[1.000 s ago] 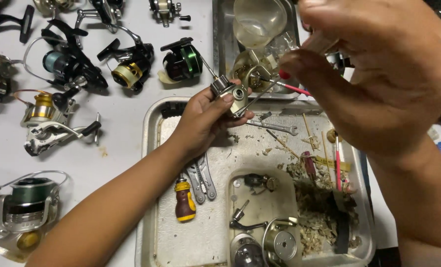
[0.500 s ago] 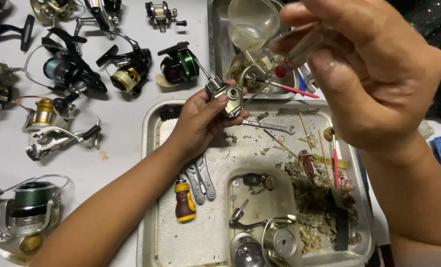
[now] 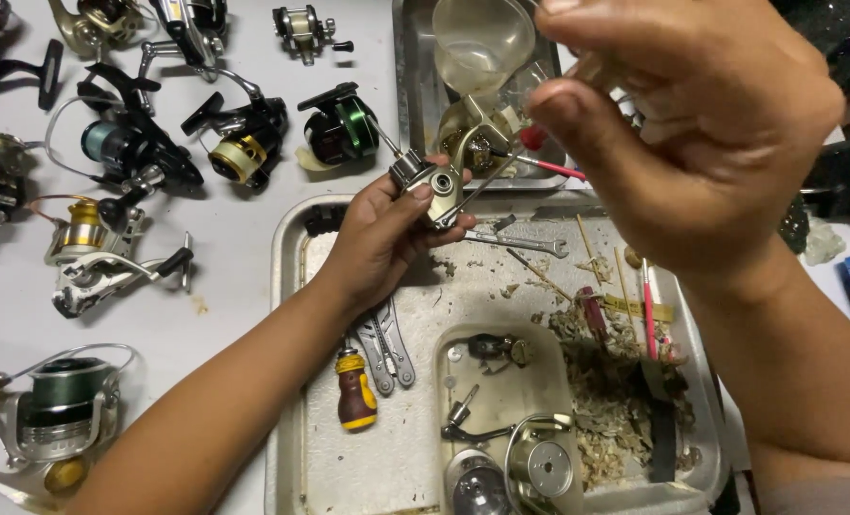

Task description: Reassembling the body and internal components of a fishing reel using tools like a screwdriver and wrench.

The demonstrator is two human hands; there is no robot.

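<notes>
Above a gritty metal tray (image 3: 287, 286), left hand (image 3: 382, 238) clasping a metallic reel body (image 3: 435, 186); right hand (image 3: 692, 133) pinching a thin tool (image 3: 549, 167)

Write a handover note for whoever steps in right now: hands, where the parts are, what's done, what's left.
Left hand: grips a small silver-and-gold fishing reel body above the big metal tray.
Right hand: raised close to the camera, pinching a thin tool with a red tip aimed at the reel body; what the tool is cannot be told.
In the tray: a short yellow-and-brown screwdriver, folding pliers, a flat grey wrench, a loose silver spool, debris.
Done: reel body stripped, its spool not on it.
Left: work on the body is under way; nothing reassembled. Other whole reels lie left of the tray.
</notes>
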